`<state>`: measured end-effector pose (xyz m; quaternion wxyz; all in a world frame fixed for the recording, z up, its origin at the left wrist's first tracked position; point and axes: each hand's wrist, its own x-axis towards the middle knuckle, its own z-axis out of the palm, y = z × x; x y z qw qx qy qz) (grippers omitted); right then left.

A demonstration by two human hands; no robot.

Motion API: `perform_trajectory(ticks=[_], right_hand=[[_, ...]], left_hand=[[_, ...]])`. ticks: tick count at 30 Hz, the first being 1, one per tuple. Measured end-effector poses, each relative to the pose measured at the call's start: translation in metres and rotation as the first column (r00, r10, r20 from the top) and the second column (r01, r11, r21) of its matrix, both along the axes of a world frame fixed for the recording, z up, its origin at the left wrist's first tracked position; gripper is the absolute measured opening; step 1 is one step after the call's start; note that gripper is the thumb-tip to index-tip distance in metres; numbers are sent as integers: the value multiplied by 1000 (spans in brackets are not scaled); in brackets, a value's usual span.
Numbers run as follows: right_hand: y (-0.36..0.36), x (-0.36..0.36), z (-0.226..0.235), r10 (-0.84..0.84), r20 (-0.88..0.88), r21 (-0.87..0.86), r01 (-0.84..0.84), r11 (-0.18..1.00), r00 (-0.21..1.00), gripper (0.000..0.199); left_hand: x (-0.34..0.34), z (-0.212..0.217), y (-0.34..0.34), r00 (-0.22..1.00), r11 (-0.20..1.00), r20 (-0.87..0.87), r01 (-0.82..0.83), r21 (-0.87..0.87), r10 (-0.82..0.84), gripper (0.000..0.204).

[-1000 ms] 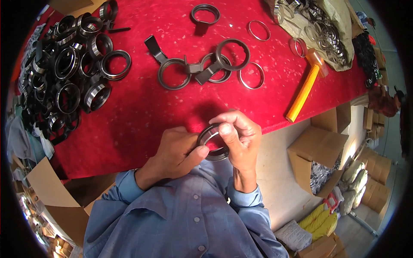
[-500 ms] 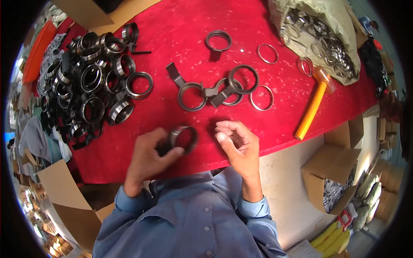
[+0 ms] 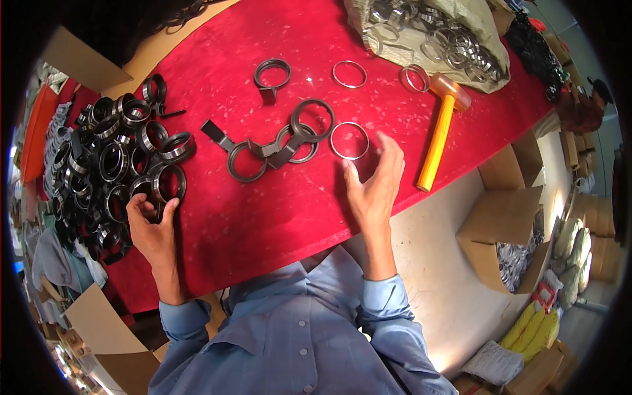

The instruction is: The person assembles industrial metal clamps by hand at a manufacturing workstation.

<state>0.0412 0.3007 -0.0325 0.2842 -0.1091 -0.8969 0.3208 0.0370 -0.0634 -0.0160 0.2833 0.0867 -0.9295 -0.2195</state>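
At the near edge of a pile of black metal rings with handle-like tabs [image 3: 113,162], my left hand [image 3: 155,234] has its thumb and fingers closed about the lower side of a black ring [image 3: 183,184]. Part of that grip is hidden. My right hand [image 3: 376,187] is open and slightly blurred, its thumb and fingers apart beside a thin silver ring [image 3: 332,149] lying flat on the red cloth. Left of it lie several black tabbed rings [image 3: 230,164], partly overlapping. Another black tabbed ring [image 3: 257,78] and a second thin silver ring [image 3: 334,74] lie farther back.
A hammer with a yellow handle [image 3: 436,148] lies at the right of the red-covered table [image 3: 263,217]. Beyond it, a pale sack [image 3: 359,20] spills silver rings, one pair [image 3: 406,84] near its mouth. Open cardboard boxes [image 3: 500,214] stand below the table's right edge.
My left hand has carried the black ring left to the pile. My right hand has reached forward to the thin silver ring, its fingers spreading. The whole view has shifted.
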Motion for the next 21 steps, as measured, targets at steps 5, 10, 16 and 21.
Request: perform_trajectory(ticks=[5,10,16,21], right_hand=[[20,-12,-8,77,74,-70,-71,995,994,122],[26,-27,-20,159,96,-6,-159,987,983,129],[18,-3,-6,279,-136,-479,-310,821,951,127],[19,17,-1,276,-322,-621,-422,661,906,130]], left_hand=[[5,21,25,949,940,-111,267,-215,-295,53],[-11,30,78,797,755,171,603,-258,-579,40],[-37,16,91,720,650,272,694,-311,-639,44],[-46,1,82,737,714,218,675,-184,-640,22]])
